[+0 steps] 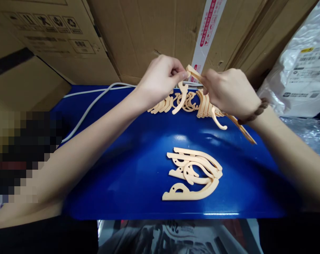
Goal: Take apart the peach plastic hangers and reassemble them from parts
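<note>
Both my hands are raised over the back of a blue table (117, 176), close together. Between thumb and fingers, my left hand (162, 79) pinches a peach-coloured plastic hanger part, whose curved piece (181, 100) hangs below the fingertips. My right hand (225, 90) is closed around a hanger arm (193, 73); its end meets the left fingertips. Below the right hand shows a curved hook (219, 120); whether it belongs to the held part I cannot tell. Nearer me lie folded plastic hangers (194, 152), their arms and hooks overlapping.
Behind my hands, several loose hanger arms (163, 105) and hooks (188, 102) lie in a row. A white cable (83, 123) runs along the left. Cardboard boxes (149, 31) wall the back, and a plastic-wrapped parcel (302, 70) stands at right.
</note>
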### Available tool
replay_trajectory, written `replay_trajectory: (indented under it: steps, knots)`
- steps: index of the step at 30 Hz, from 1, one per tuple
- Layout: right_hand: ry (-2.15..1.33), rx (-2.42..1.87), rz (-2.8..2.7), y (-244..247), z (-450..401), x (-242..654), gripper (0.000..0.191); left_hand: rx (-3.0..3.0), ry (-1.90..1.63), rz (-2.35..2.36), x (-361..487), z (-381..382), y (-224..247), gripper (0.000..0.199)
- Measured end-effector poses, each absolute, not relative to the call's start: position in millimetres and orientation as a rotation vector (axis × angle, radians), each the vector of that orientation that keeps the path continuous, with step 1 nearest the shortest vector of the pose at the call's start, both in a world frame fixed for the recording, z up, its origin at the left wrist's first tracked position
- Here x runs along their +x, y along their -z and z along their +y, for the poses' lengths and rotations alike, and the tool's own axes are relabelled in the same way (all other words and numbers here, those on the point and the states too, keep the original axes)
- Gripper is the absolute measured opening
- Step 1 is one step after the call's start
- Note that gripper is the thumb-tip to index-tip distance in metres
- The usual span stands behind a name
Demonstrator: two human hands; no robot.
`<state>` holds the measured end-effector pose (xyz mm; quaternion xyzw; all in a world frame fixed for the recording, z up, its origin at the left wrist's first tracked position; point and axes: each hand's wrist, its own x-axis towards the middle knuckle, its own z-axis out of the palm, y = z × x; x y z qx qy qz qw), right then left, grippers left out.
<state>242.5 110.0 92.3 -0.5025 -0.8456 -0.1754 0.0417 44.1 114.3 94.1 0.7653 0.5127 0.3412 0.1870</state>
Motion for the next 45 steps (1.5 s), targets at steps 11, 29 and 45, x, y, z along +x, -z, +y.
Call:
replay_trajectory:
  steps: [11,29,45]
  knots:
    - [-1.007,-1.213,-1.877,-118,107,259,0.029,1.912,-0.865,1.612,-33,150,-53,0.030]
    - [-1.031,-0.900,-1.049,-81,124,240,0.021,1.477,-0.784,1.045,23,118,-58,0.068]
    - [0.139,-1.499,-2.213,-83,111,254,0.042,0.983,-0.885,0.693,23,111,-62,0.025]
